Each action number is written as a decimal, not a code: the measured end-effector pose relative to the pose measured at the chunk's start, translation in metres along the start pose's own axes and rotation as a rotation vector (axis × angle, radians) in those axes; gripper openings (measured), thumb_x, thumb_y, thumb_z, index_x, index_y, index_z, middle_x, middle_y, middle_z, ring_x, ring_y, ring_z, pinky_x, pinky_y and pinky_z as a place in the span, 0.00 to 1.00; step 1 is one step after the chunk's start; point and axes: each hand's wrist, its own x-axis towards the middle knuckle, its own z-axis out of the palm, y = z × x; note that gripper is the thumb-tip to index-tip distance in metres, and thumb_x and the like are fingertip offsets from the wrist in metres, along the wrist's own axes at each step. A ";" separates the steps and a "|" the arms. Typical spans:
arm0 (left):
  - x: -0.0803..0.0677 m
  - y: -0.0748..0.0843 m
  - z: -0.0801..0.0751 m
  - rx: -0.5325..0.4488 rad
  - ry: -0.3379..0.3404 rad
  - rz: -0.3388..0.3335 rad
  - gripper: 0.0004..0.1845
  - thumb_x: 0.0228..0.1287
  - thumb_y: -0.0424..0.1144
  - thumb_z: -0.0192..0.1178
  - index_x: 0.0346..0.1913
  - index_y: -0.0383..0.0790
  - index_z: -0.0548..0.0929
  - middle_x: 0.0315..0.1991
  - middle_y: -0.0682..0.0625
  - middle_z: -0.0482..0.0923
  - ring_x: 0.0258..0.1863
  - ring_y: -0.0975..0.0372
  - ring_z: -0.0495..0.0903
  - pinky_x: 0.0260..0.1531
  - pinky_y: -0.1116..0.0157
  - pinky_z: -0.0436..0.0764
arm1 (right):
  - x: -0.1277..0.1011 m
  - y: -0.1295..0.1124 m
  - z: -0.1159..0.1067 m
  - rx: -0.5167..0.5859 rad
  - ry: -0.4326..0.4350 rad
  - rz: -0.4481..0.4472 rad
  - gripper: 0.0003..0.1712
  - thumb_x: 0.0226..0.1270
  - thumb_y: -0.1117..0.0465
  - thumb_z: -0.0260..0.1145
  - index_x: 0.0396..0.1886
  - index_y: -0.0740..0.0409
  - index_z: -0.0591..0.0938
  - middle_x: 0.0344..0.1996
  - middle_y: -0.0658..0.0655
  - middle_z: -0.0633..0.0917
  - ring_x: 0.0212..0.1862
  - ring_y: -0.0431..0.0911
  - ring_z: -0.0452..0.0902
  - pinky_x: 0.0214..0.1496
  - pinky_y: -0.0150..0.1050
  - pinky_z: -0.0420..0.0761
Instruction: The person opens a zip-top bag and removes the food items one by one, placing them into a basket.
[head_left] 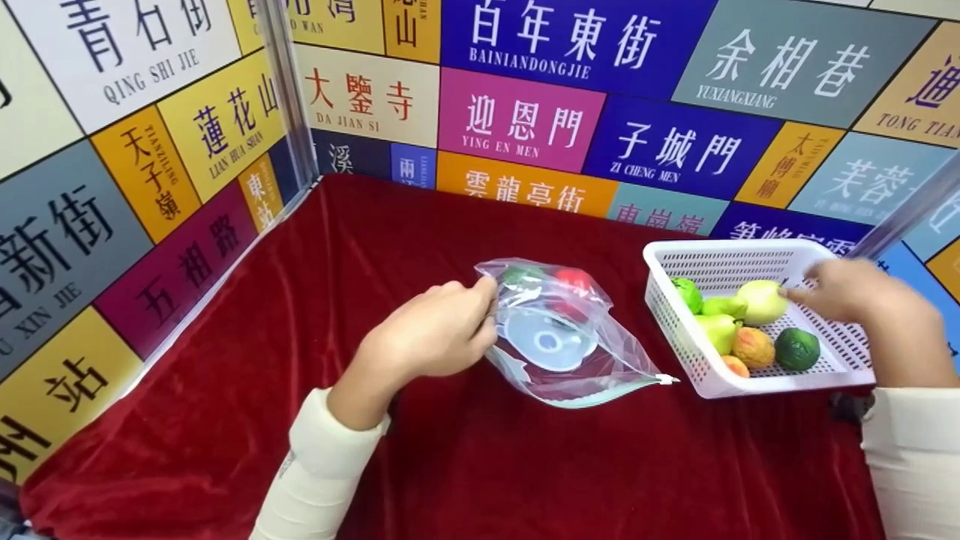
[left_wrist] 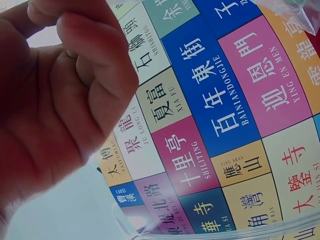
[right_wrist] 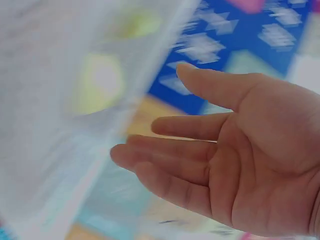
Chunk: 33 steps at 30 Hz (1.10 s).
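With curled fingers my left hand grips the left edge of a clear zip bag. A red fruit and a green fruit show through the bag's far end, behind a pale round print. In the left wrist view the left hand has its fingers bent, its fingertip contact out of sight. My right hand is over the right side of a white basket, fingers near a pale yellow-green fruit. The right wrist view has the right hand with fingers extended, nothing in it.
Inside the basket are also a green pear, an orange-yellow fruit, a dark green fruit and several others. Dark red cloth covers the table. Panels of coloured signs stand behind and at the left.
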 end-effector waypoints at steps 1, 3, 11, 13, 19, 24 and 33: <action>0.000 0.000 0.000 -0.001 0.001 -0.001 0.09 0.69 0.39 0.54 0.46 0.38 0.74 0.24 0.47 0.73 0.23 0.57 0.76 0.27 0.62 0.77 | -0.008 -0.013 -0.006 0.009 0.052 -0.014 0.54 0.71 0.29 0.50 0.63 0.82 0.69 0.54 0.85 0.75 0.51 0.77 0.72 0.55 0.73 0.70; 0.000 0.001 0.001 -0.005 -0.001 -0.003 0.09 0.69 0.40 0.54 0.45 0.38 0.74 0.24 0.47 0.73 0.23 0.57 0.76 0.26 0.62 0.77 | -0.026 -0.041 -0.016 0.026 0.170 -0.069 0.50 0.73 0.31 0.50 0.65 0.77 0.70 0.54 0.80 0.78 0.50 0.73 0.75 0.54 0.71 0.71; 0.001 0.002 0.003 -0.015 0.015 0.004 0.07 0.68 0.39 0.55 0.43 0.40 0.74 0.23 0.48 0.72 0.22 0.58 0.75 0.25 0.63 0.75 | -0.122 -0.159 -0.006 0.120 0.535 -0.368 0.23 0.69 0.50 0.69 0.60 0.52 0.83 0.43 0.59 0.89 0.34 0.50 0.86 0.32 0.41 0.82; 0.002 0.002 0.004 -0.017 0.025 0.006 0.07 0.68 0.39 0.55 0.42 0.40 0.73 0.23 0.48 0.71 0.21 0.58 0.75 0.25 0.64 0.74 | -0.136 -0.182 0.009 0.139 0.557 -0.494 0.22 0.65 0.54 0.72 0.59 0.47 0.83 0.45 0.53 0.89 0.36 0.43 0.86 0.33 0.38 0.84; 0.003 0.003 0.006 -0.026 0.041 0.010 0.06 0.68 0.39 0.55 0.42 0.40 0.73 0.22 0.48 0.70 0.20 0.58 0.74 0.24 0.64 0.74 | -0.141 -0.235 0.053 0.059 0.540 -0.791 0.22 0.66 0.55 0.70 0.60 0.48 0.82 0.49 0.44 0.87 0.45 0.38 0.85 0.48 0.40 0.85; 0.003 0.003 0.009 -0.023 0.050 0.021 0.06 0.68 0.39 0.54 0.41 0.40 0.73 0.21 0.49 0.69 0.19 0.59 0.73 0.22 0.65 0.73 | -0.124 -0.252 0.072 0.046 0.426 -0.781 0.22 0.72 0.55 0.63 0.64 0.52 0.79 0.55 0.50 0.86 0.52 0.44 0.84 0.54 0.47 0.84; 0.004 0.003 0.007 0.002 0.066 0.050 0.05 0.68 0.38 0.54 0.41 0.39 0.72 0.19 0.50 0.66 0.16 0.59 0.70 0.19 0.65 0.70 | -0.063 -0.276 0.107 0.025 0.403 -0.769 0.15 0.72 0.62 0.60 0.56 0.56 0.77 0.38 0.55 0.84 0.39 0.52 0.84 0.41 0.49 0.84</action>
